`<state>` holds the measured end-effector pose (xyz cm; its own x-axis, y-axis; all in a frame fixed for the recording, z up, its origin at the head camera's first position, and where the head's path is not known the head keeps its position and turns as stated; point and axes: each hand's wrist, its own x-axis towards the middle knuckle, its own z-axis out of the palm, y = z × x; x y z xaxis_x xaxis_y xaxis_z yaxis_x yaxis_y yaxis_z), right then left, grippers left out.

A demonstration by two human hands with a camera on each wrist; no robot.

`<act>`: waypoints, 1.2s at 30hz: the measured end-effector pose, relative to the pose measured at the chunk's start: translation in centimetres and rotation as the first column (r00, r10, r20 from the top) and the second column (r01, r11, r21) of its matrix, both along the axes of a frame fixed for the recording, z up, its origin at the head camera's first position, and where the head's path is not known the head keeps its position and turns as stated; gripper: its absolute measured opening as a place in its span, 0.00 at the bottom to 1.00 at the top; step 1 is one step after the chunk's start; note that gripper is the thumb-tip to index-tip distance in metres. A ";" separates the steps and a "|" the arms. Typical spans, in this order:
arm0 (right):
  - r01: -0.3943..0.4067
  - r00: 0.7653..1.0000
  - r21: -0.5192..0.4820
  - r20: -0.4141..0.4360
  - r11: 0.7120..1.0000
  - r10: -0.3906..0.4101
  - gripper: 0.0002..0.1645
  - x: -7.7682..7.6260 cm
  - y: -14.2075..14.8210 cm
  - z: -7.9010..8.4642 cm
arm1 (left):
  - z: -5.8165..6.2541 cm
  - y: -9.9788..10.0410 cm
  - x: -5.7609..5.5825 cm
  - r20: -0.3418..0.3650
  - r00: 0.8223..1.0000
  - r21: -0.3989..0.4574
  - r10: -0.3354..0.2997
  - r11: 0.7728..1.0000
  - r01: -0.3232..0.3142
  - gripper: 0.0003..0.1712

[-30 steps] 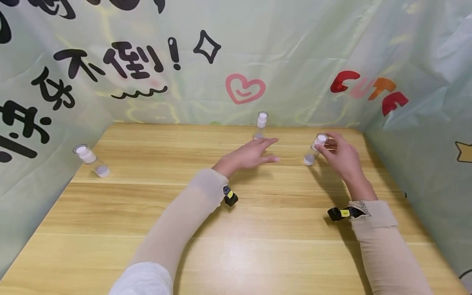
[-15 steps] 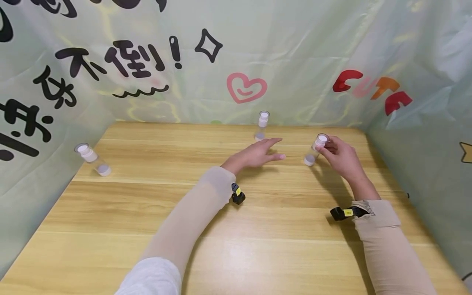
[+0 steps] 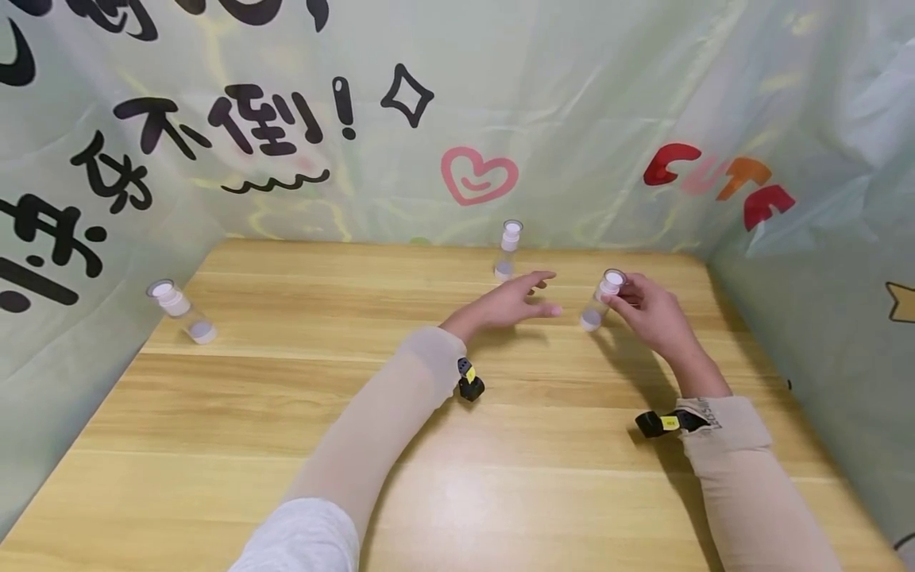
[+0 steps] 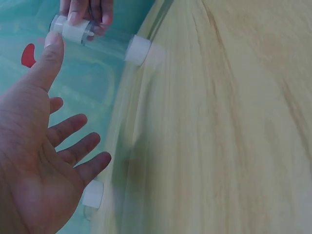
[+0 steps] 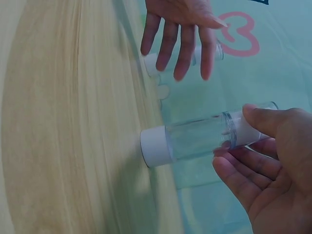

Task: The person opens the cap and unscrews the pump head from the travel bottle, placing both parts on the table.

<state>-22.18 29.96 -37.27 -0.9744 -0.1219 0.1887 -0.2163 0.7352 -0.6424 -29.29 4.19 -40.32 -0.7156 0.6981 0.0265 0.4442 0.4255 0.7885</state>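
Since the earlier head frames, the right hand (image 3: 654, 318) and its held bottle (image 3: 595, 310) have shifted slightly leftward, the left hand (image 3: 503, 303) slightly rightward. Foreground: wooden table (image 3: 457, 477), with the sleeved forearms above it. Left of frame: a clear bottle (image 3: 182, 312) with white base and upper section. Right of centre: the held bottle, of like form, thumb and fingers clamped near its top; whether its base touches the table cannot be told. Centre: the left hand, fingers apart. Behind that hand: a third bottle (image 3: 508, 250), before the printed backdrop (image 3: 572, 103).
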 end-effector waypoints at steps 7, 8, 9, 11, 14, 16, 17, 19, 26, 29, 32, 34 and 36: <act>-0.035 0.999 0.018 0.008 0.999 0.035 0.30 0.4 -0.6 0.1 | -0.7 0.9 0.3 0.061 0.998 0.044 -0.010 0.999 0.007 0.49; -0.040 0.999 0.018 0.008 0.999 0.040 0.30 0.4 -0.6 0.1 | -0.7 1.0 0.4 0.058 0.998 0.042 -0.012 0.999 0.009 0.49; -0.046 0.999 0.021 0.009 0.999 0.046 0.30 0.5 -0.7 0.1 | -0.7 1.1 0.5 0.061 0.998 0.039 -0.014 0.999 0.011 0.49; -0.058 0.998 0.023 0.013 0.998 0.058 0.30 0.5 -1.0 0.1 | -0.6 1.3 0.7 0.063 0.998 0.029 -0.014 0.999 0.013 0.49; -0.074 0.997 0.024 0.021 0.997 0.073 0.30 0.6 -1.4 0.1 | -0.5 1.6 1.1 0.070 0.997 0.018 -0.013 1.000 0.012 0.50; -0.084 0.996 0.017 0.026 0.996 0.083 0.29 0.6 -1.7 0.1 | -0.4 1.7 1.4 0.080 0.997 0.022 -0.011 1.000 0.010 0.49; -0.090 0.996 0.013 0.025 0.996 0.090 0.29 0.6 -1.9 0.2 | -0.4 1.7 1.4 0.090 0.996 0.027 -0.011 1.000 0.008 0.49; -0.105 0.994 0.004 0.023 0.994 0.105 0.28 0.7 -2.2 0.3 | -0.4 1.7 1.6 0.110 0.994 0.042 -0.012 0.999 0.007 0.47; -0.159 0.987 -0.012 0.016 0.987 0.159 0.26 0.9 -3.2 0.3 | -1.1 1.9 1.6 0.135 0.990 0.104 -0.046 0.994 0.032 0.40; -0.175 0.985 -0.016 0.012 0.985 0.175 0.26 1.0 -3.6 0.2 | -1.3 2.1 1.6 0.106 0.992 0.102 -0.063 0.993 0.053 0.34; -0.189 0.982 -0.026 0.008 0.982 0.189 0.24 1.1 -3.9 0.1 | -1.5 2.3 1.8 0.070 0.995 0.087 -0.068 0.994 0.062 0.28; -0.196 0.980 -0.033 0.007 0.980 0.197 0.24 1.2 -4.0 0.1 | -1.5 2.3 1.9 0.045 0.997 0.077 -0.065 0.995 0.061 0.22; -0.195 0.981 -0.037 0.004 0.980 0.196 0.25 1.2 -4.1 0.1 | -1.4 2.3 2.1 0.025 0.998 0.072 -0.060 0.996 0.058 0.18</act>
<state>-20.97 25.84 -37.17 -0.9340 -0.3035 0.1887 -0.3484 0.6557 -0.6698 -27.21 6.52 -41.75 -0.6741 0.7363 0.0587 0.4450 0.3415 0.8278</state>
